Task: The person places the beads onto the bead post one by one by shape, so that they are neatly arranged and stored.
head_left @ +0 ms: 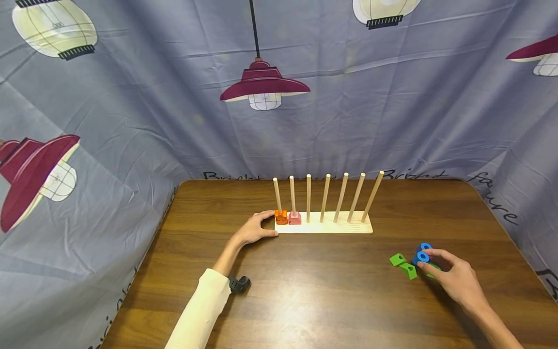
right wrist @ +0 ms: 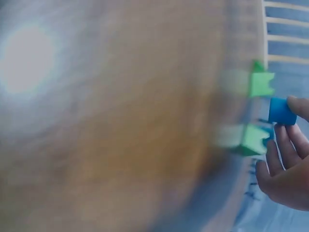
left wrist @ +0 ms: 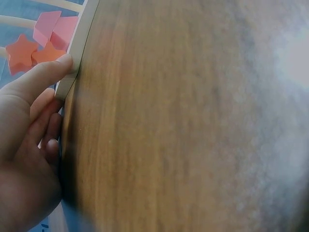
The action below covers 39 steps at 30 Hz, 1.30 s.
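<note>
Right fingers (head_left: 440, 253) pinch a blue block (right wrist: 281, 112), right side of surface (head_left: 331, 291), left fingers (head_left: 266, 214) grip the rack (head_left: 322, 229) at its end — low sideways drag could scatter the green blocks (head_left: 411, 274) and second blue block (head_left: 421, 246) (all crowded close) — slack left hold could skew the rack.

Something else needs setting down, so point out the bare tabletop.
Bare: the table in front of the pegboard, between left hand and green blocks; also behind the blue blocks. Crowded: around the right hand, where both colours cluster.
</note>
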Tool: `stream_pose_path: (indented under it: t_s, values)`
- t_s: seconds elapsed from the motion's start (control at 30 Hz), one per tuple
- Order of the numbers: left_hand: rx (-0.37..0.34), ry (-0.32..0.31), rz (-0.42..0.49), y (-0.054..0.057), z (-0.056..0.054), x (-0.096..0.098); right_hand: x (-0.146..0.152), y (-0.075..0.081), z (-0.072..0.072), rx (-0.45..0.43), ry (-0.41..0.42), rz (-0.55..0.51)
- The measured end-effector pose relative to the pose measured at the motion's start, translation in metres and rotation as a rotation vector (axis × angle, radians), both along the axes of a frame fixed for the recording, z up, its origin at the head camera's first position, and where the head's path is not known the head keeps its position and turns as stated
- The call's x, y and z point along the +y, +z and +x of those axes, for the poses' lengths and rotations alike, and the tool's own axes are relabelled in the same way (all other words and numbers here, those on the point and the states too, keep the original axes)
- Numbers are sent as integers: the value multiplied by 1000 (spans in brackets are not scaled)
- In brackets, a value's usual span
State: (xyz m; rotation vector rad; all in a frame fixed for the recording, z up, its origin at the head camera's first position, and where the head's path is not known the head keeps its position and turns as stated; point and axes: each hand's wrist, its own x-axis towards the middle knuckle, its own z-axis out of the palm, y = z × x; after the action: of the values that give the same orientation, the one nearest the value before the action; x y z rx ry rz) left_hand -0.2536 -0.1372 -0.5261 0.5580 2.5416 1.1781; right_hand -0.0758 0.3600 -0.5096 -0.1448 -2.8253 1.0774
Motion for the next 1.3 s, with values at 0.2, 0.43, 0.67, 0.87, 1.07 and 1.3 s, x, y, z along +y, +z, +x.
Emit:
stream_pose_path:
  t_s: [0.2, 0.43, 0.67, 0.87, 1.07, 1.3]
  values:
    - [2, 23, 16, 1, 1, -2, -25, 32, -14, 83, 60, -112]
    - [-7, 18, 10, -1, 2, -3, -72, 70, -35, 206, 175, -268]
    - [-4, 9, 2, -5, 1, -2, -130, 107, -70, 289, 325, -408]
    - [-3, 7, 8, -4, 2, -1, -179, 129, -102, 353, 374, -499]
    - [12, -1, 12, -2, 2, 0, -215, 141, -125, 378, 332, -570]
    - [15, -8, 5, 1, 1, 0, -234, 147, -135, 430, 263, -489]
